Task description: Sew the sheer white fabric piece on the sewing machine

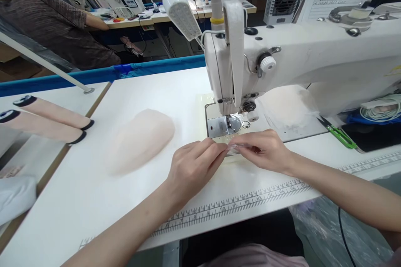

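With the fingers (213, 150) of our left hand (192, 164) and right hand (268, 151) clamped on one thin, translucent piece (238, 145) between them, we have one sewing machine (216, 64) just beyond, one pale panel (145, 137) to their left and two peach tubes (46, 127) farther left.

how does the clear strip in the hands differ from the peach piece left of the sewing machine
The clear strip looks shiny, the peach piece matte. What shows of the strip is small; the peach piece is far larger. The strip is held between the fingers of the left hand and right hand, while the peach piece lies untouched on the white table.
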`<state>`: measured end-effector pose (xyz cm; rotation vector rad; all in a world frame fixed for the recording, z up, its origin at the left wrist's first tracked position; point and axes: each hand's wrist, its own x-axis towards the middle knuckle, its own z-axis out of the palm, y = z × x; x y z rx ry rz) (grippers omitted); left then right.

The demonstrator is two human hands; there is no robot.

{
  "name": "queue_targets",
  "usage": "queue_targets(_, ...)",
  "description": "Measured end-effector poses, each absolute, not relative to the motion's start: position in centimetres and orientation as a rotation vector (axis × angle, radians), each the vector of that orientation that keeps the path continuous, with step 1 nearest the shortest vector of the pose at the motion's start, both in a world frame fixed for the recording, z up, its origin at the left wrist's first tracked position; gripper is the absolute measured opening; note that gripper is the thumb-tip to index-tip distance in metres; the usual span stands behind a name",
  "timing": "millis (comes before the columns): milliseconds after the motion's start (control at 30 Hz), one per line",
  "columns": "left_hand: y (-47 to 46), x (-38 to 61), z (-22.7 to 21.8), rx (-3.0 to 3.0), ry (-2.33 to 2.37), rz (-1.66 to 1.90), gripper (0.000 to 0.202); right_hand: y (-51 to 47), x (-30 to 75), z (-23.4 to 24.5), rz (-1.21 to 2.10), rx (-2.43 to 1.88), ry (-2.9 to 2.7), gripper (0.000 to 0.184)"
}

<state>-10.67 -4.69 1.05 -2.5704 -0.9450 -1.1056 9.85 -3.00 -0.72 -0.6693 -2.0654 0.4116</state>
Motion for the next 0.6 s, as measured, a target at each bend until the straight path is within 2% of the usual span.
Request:
queue_targets(133,-4.9,-10.5,1.2,-2.561,-0.961,-1.038,0.007,-3.0,10.1,-0.8,0.212,-0.650,-2.087,0.014)
queue_targets(233,-5.1,-10.4,1.0,-2.553,-1.016,-1.088,0.006,-3.0,10.6,-0.7,-0.160,-0.584,-2.168,0.013)
queue_targets(333,-5.2,-10.2,0.7,-2.599,-1.026,-1.092,0.025,-3.1,11.2,-0.1,-0.496,-0.414,-2.240,0.016)
queue_targets(400,-5.2,-10.1,0.5,-2.629,-1.000,-1.086,0.024,-3.1,11.3,0.5,-0.611,-0.299,-2.246,0.018)
queue_targets(500,-5.4,-10.0,0.8,-2.685,-1.022,-1.171,0.009,-3.5,11.4,1.6,-0.647,-0.208,-2.259,0.019)
queue_targets(600,-5.8,-10.0,2.2,-2.897,-1.215,-1.289,0.007,-4.6,11.6,2.9,-0.421,-0.302,-2.307,0.018)
